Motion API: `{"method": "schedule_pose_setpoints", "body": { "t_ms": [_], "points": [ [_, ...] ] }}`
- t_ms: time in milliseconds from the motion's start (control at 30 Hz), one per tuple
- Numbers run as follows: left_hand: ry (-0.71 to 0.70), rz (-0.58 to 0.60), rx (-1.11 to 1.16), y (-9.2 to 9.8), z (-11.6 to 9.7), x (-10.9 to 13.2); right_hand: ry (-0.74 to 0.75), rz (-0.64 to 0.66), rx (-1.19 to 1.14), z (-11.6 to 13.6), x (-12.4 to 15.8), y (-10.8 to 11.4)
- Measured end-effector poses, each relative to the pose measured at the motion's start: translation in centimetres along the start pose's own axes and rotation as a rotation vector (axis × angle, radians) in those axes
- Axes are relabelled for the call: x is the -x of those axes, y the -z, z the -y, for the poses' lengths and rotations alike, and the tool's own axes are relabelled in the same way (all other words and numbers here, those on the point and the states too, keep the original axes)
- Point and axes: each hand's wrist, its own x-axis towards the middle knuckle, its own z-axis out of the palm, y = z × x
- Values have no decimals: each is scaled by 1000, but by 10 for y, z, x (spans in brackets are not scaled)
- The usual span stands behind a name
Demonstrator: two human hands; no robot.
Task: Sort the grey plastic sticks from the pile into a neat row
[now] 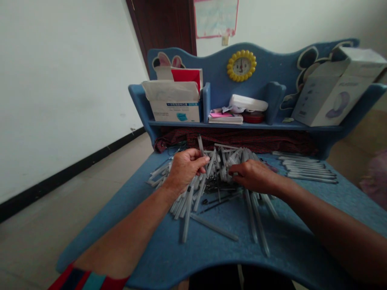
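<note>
My left hand [185, 169] is closed around a clear plastic pen barrel [200, 143], which stands nearly upright between thumb and fingers. At the right side of the heap, my right hand [256, 175] is curled with its fingertips pressed together; what they hold, if anything, is hidden. Under and between both hands lies a loose pile of translucent pen barrels [188, 209]. Thin dark refills [219, 202] and small black pieces lie in the gap in its middle. One single barrel [214, 227] lies apart, nearer the front edge.
A row of pens [308, 169] lies at the right on the blue desk [208, 253]. Behind, a shelf [256, 125] carries a mask box [175, 108], a stack of papers [225, 119] and a white carton [329, 92]. Checked cloth [256, 139] is tucked beneath it.
</note>
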Motion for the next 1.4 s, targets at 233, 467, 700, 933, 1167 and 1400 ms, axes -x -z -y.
{"method": "schedule_pose_setpoints", "body": {
  "t_ms": [233,467,700,933,1167,1400],
  "points": [
    [-1,10,-20,0,-1,1,-80,-23,60,6,-1,-4],
    [67,72,27,3,-2,0,-35,5,140,17,-1,-9],
    [275,198,33,6,-4,1,23,-2,144,26,3,-6],
    [263,100,-2,8,1,-4,235,22,100,43,-1,-5],
    [267,64,-18,9,1,-6,403,36,133,60,-7,-12],
    [249,40,-52,9,1,-6,372,45,172,52,-10,-20]
  ]
}}
